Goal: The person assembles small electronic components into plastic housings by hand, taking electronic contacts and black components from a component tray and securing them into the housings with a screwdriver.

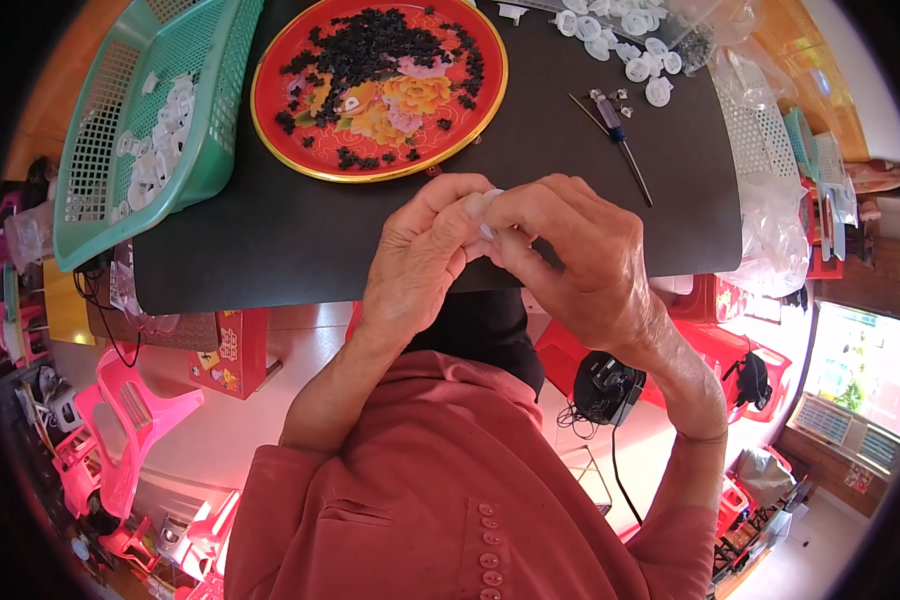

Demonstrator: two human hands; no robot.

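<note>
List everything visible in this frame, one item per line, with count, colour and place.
small white plastic part: one, white, pinched between the fingers of both hands
round red tray with flower pattern: one, red with gold rim, far centre of mat
small black pieces: many, black, heaped on the tray
green plastic mesh basket: one, green, far left
white plastic parts in basket: many, white
loose white plastic caps: many, white, far right of mat
screwdriver: one, dark handle, right of tray
dark table mat: one, black
left hand: one, touching right hand
right hand: one
</note>
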